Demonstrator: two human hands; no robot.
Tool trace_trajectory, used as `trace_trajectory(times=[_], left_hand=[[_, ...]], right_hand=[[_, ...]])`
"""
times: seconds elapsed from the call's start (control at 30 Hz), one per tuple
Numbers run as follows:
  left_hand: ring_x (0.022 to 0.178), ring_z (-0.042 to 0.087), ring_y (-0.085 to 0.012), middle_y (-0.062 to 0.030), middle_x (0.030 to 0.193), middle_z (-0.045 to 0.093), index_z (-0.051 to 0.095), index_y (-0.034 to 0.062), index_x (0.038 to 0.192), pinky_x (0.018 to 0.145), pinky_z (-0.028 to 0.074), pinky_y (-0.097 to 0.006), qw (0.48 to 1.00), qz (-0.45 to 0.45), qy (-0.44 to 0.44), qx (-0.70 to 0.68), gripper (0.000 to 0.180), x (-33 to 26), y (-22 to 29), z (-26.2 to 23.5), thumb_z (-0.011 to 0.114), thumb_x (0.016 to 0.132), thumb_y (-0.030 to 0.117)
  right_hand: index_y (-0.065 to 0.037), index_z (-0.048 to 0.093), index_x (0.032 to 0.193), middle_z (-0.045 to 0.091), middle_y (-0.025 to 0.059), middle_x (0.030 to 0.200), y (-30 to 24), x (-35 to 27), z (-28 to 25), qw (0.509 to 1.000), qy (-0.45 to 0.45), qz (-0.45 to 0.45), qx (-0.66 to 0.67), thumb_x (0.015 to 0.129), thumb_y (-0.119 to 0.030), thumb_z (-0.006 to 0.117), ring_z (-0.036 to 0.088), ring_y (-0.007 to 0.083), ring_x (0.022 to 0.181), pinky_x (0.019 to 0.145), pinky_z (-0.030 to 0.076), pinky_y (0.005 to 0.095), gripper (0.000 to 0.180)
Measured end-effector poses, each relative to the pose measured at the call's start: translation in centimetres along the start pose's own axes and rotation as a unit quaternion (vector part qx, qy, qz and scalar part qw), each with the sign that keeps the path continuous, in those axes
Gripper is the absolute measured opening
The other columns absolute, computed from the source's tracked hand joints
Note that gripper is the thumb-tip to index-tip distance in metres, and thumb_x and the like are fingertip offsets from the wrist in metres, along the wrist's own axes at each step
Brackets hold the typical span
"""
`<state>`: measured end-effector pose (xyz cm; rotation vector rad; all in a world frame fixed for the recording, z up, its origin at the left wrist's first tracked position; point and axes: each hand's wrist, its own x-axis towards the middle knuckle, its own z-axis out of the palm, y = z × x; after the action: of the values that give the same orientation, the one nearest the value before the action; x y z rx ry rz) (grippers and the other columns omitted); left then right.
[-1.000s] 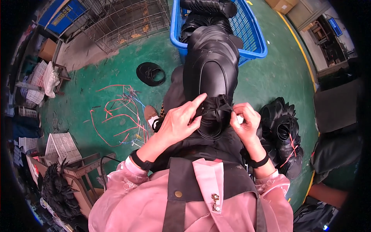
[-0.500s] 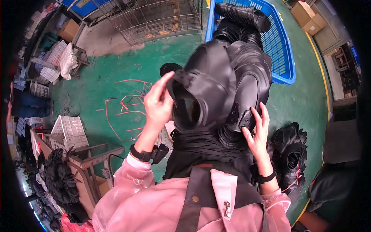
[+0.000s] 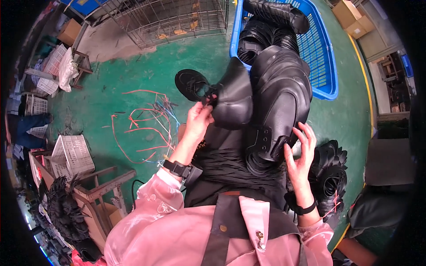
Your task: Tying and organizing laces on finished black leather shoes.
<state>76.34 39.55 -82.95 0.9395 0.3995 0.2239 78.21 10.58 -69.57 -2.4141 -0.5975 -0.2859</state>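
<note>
My left hand (image 3: 199, 117) pinches the edge of a black leather shoe upper (image 3: 230, 97), holding it raised and tilted over my lap. To its right, a nested stack of black shoe uppers (image 3: 279, 102) lies along my leg, with eyelets showing near its close end. My right hand (image 3: 301, 150) rests against that close end, fingers spread and the thumb near the eyelet flap. Beyond the held upper, a black lace-up shoe (image 3: 191, 84) is on the green floor.
A blue plastic basket (image 3: 330, 66) with more uppers stands ahead. Several bundled uppers (image 3: 330, 173) lie right of my leg. Red and blue ties (image 3: 151, 128) are scattered on the floor at left. A wire cage (image 3: 177, 22), a white crate (image 3: 75, 155) and a wooden stand (image 3: 106, 186) surround the spot.
My left hand has moved a little up and right, and the held upper has turned and come away from the stack. The right hand stays at the stack's close end.
</note>
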Motion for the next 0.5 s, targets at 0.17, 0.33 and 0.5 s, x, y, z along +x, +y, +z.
trace_trajectory(times=[0.17,0.33,0.5], left_hand=[[0.098,0.063,-0.0179,-0.0045,0.117,0.062,0.054,0.0096,0.122,0.080,0.056,-0.036,0.973,-0.121,-0.001,-0.195,0.034,-0.2,-0.5,-0.7,0.059,0.093,0.027],[0.091,0.065,-0.0202,-0.0056,0.116,0.062,0.053,0.0103,0.123,0.070,0.058,-0.035,0.962,-0.104,-0.004,-0.253,0.036,-0.4,-2.6,-5.0,0.059,0.093,0.030],[0.120,0.052,-0.0228,-0.0098,0.130,0.055,0.045,0.0046,0.135,0.104,0.042,-0.041,0.982,0.142,0.095,-0.084,0.044,2.5,2.8,-9.0,0.054,0.096,0.025]], right_hand=[[-0.005,0.063,0.108,0.059,0.0115,0.119,-2.9,4.8,-0.7,0.990,-0.037,-0.132,0.027,0.071,0.000,0.067,0.050,0.0338,0.119,0.101,0.038,0.0432,0.038],[-0.006,0.063,0.108,0.059,0.0108,0.119,-6.0,9.7,0.5,0.971,-0.107,-0.211,0.026,0.072,-0.006,0.068,0.051,0.0339,0.118,0.101,0.039,0.0433,0.037],[-0.010,0.064,0.108,0.057,0.0099,0.124,-4.7,10.2,0.4,0.969,-0.100,-0.203,-0.098,0.071,-0.010,0.069,0.045,0.0343,0.124,0.107,0.030,0.0480,0.037]])
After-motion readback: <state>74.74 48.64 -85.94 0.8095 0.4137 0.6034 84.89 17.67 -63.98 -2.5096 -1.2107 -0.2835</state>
